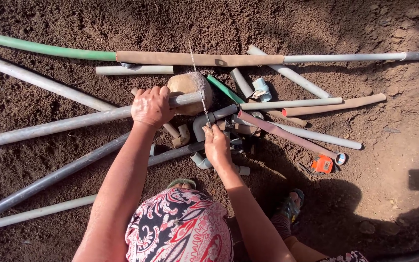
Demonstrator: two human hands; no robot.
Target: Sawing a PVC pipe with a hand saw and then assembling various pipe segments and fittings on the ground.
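Gripping a long grey plastic pipe (73, 121) over a round tan stone (185, 86), left hand (152, 106) clamps tight; right hand (217, 145) fists a thin saw blade (199, 82).

Both arms bare, reaching up from bottom centre of frame toward the middle. Left hand (152, 106) at centre-left, palm down, fingers curled over and closed in a firm grip, knuckles up, wrist straight, forearm running diagonally from lower left. Right hand (217, 146) just right of centre, lower than the left, fingers closed in a fist-like grip, thumb side up, forearm angling in from lower right. Hands near each other, not touching.
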